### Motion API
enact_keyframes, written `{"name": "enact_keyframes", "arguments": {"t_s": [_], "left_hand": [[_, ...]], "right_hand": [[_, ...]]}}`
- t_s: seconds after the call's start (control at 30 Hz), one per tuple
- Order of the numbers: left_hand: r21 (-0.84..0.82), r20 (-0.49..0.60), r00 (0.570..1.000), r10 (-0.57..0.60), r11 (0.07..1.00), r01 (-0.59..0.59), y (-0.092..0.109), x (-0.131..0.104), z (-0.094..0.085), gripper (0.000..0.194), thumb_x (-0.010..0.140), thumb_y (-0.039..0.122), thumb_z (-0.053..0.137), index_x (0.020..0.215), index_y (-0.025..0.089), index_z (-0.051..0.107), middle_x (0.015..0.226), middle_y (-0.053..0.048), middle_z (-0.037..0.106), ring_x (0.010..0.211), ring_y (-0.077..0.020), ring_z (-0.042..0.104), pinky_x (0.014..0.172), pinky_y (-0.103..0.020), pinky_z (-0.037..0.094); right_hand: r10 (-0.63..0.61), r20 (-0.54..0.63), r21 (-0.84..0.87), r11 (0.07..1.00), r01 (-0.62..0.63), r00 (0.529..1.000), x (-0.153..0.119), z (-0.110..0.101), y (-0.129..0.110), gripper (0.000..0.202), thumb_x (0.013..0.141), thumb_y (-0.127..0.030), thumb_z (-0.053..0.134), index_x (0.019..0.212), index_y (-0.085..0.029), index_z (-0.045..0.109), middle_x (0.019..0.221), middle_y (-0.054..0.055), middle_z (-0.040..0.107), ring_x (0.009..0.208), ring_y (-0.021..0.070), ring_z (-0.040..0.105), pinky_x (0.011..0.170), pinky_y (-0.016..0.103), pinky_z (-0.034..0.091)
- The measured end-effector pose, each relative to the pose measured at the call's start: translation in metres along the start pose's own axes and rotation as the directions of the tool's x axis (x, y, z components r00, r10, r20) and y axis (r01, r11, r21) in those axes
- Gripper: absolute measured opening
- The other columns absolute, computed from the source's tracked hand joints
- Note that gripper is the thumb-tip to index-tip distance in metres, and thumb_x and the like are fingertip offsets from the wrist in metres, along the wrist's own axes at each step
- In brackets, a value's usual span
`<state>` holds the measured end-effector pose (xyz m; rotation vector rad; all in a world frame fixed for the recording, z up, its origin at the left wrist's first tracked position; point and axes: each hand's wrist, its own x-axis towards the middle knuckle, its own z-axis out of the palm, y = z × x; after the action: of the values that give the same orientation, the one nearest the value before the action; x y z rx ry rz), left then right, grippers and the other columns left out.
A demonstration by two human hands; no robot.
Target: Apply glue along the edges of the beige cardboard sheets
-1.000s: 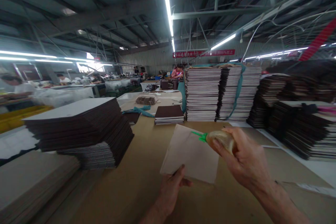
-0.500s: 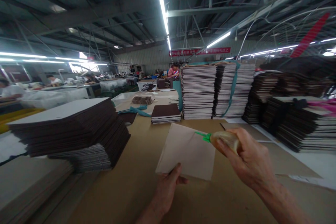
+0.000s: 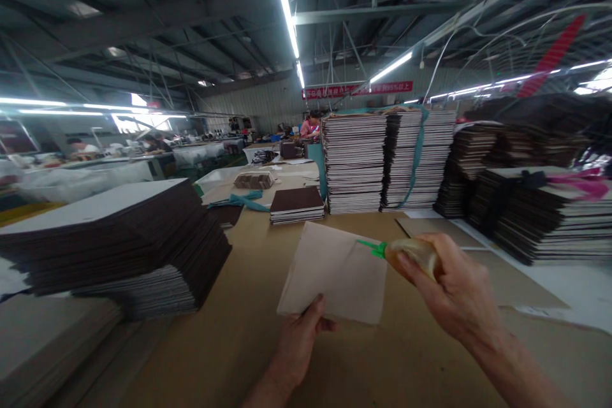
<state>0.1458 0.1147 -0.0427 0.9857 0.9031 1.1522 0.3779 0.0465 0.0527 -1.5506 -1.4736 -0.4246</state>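
Note:
A pale beige square panel is tilted up above the brown work table. My left hand grips its near edge, thumb on top and fingers underneath. In my right hand lies a squeeze bottle of yellowish liquid with a green nozzle. The bottle is held sideways, its tip pointing left over the panel's far right part. Whether the tip touches the surface I cannot tell.
Dark stacked panels rise on the left. Straight ahead sits a small dark brown stack, with tall strapped stacks behind it. More bundled panels stand at right. A co-worker is in the background.
The whole view has shifted slightly, so the surroundings sit a little further left. Relative to the panel, the nozzle has moved slightly right. Both hands keep their holds.

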Motion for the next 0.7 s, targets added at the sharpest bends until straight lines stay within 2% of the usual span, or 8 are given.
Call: {"name": "enact_keyframes", "arguments": {"t_s": [0.1, 0.3, 0.4, 0.53, 0.63, 0.7], "left_hand": [[-0.015, 0.016, 1.0, -0.004, 1.0, 0.004, -0.002, 0.0, 0.0, 0.034, 0.065, 0.043, 0.077, 0.083, 0.014, 0.072, 0.092, -0.011, 0.066, 0.081, -0.0237, 0.06, 0.055, -0.031, 0.057], [-0.035, 0.016, 1.0, 0.004, 0.999, -0.003, -0.002, 0.001, 0.0, 0.032, 0.065, 0.04, 0.079, 0.083, 0.015, 0.071, 0.095, -0.01, 0.065, 0.081, -0.0228, 0.059, 0.054, -0.03, 0.057], [-0.042, 0.008, 1.0, 0.014, 0.999, -0.013, 0.001, 0.001, 0.0, 0.031, 0.065, 0.039, 0.079, 0.083, 0.015, 0.071, 0.093, -0.009, 0.065, 0.079, -0.0224, 0.059, 0.053, -0.029, 0.056], [-0.011, -0.003, 1.0, 0.024, 1.0, -0.024, 0.001, 0.002, 0.0, 0.031, 0.066, 0.04, 0.078, 0.085, 0.016, 0.071, 0.094, -0.008, 0.066, 0.077, -0.022, 0.06, 0.052, -0.03, 0.056], [-0.023, 0.016, 1.0, 0.004, 1.0, -0.004, 0.0, 0.002, 0.0, 0.032, 0.066, 0.039, 0.078, 0.087, 0.016, 0.071, 0.093, -0.007, 0.066, 0.078, -0.0219, 0.06, 0.054, -0.031, 0.056], [-0.042, 0.019, 1.0, 0.012, 0.999, -0.011, -0.001, 0.002, 0.0, 0.033, 0.065, 0.038, 0.078, 0.089, 0.017, 0.07, 0.094, -0.008, 0.065, 0.079, -0.0216, 0.06, 0.054, -0.03, 0.056]], "right_hand": [[0.015, -0.004, -0.019, 1.0, -0.015, 1.0, -0.005, -0.001, 0.005, 0.041, 0.09, -0.061, 0.05, 0.094, -0.021, 0.054, 0.061, -0.001, 0.056, 0.046, 0.0172, 0.053, 0.043, 0.027, 0.035], [0.034, 0.02, 0.016, 0.999, -0.035, 0.999, -0.002, -0.004, -0.005, 0.033, 0.092, -0.055, 0.049, 0.097, -0.023, 0.053, 0.073, -0.001, 0.059, 0.056, 0.017, 0.056, 0.051, 0.028, 0.037], [0.04, 0.021, -0.01, 0.999, -0.04, 0.999, -0.006, -0.004, 0.007, 0.036, 0.091, -0.058, 0.049, 0.094, -0.022, 0.054, 0.069, 0.0, 0.058, 0.054, 0.0179, 0.056, 0.048, 0.027, 0.036], [0.133, 0.029, -0.059, 0.99, -0.132, 0.991, -0.014, -0.006, 0.019, 0.042, 0.089, -0.062, 0.049, 0.096, -0.021, 0.054, 0.067, 0.0, 0.057, 0.052, 0.0192, 0.055, 0.048, 0.028, 0.036], [0.189, 0.058, -0.038, 0.982, -0.187, 0.98, -0.014, -0.009, 0.01, 0.04, 0.09, -0.06, 0.048, 0.099, -0.021, 0.053, 0.074, 0.0, 0.058, 0.061, 0.0207, 0.058, 0.056, 0.031, 0.038], [0.175, 0.07, 0.019, 0.984, -0.176, 0.982, -0.011, -0.011, 0.0, 0.037, 0.091, -0.058, 0.05, 0.099, -0.022, 0.053, 0.076, 0.0, 0.058, 0.062, 0.0194, 0.057, 0.057, 0.031, 0.038]]}}
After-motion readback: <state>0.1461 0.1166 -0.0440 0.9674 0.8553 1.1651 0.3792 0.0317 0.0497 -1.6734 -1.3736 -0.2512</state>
